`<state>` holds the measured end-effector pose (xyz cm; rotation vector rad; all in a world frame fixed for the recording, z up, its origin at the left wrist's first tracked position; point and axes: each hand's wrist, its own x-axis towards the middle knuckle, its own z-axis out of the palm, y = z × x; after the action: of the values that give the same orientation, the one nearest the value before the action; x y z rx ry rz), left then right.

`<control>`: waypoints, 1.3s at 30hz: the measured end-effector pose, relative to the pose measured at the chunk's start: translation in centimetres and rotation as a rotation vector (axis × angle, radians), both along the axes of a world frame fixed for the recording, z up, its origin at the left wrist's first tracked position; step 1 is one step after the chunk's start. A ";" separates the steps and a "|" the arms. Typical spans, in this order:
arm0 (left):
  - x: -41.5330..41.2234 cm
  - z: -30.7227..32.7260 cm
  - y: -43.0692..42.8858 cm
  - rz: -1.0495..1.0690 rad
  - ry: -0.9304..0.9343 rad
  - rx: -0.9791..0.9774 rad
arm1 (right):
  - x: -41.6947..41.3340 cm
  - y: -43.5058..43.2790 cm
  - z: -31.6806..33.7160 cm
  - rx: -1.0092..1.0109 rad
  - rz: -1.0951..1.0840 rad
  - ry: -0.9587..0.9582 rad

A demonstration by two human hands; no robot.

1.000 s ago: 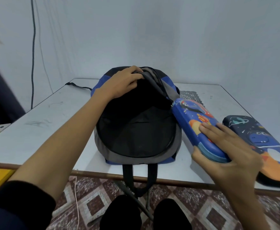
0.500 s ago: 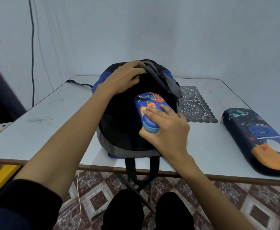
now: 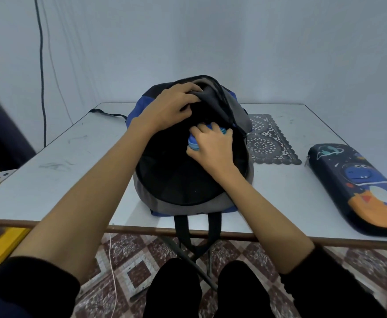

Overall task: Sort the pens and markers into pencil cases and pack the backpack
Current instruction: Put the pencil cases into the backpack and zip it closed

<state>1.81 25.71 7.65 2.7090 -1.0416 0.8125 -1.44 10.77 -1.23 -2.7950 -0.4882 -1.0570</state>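
A blue and black backpack (image 3: 189,208) lies open on a white table (image 3: 73,161), its mouth facing the viewer. The left hand (image 3: 169,109) grips the backpack's upper flap and holds it up, while the right hand (image 3: 213,145) is curled around a blue pencil case (image 3: 192,143) inside the backpack's mouth, only its near end showing. To the right of the backpack lie a lace mat (image 3: 268,143) and, farther right, a dark dinosaur-print pencil case (image 3: 360,189), apart from both hands.
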 end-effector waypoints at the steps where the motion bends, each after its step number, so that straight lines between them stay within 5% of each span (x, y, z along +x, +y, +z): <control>1: 0.0 0.0 -0.1 -0.006 -0.004 -0.001 | 0.4 0.1 0.0 -0.030 -0.025 0.017; 14: -0.3 -0.4 0.4 -0.017 0.011 0.002 | 2.8 0.2 -0.6 -0.168 -0.084 0.310; 21: 0.1 -0.8 0.5 -0.004 0.007 -0.012 | 2.1 0.0 -2.0 -0.002 0.048 0.001; 39: -0.2 -0.8 0.5 0.002 0.006 -0.009 | 2.2 0.0 -2.0 -0.036 -0.040 -0.096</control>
<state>1.65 26.20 6.84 2.7044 -1.0315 0.8067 0.79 10.81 -3.27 -2.8066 -0.4678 -1.2071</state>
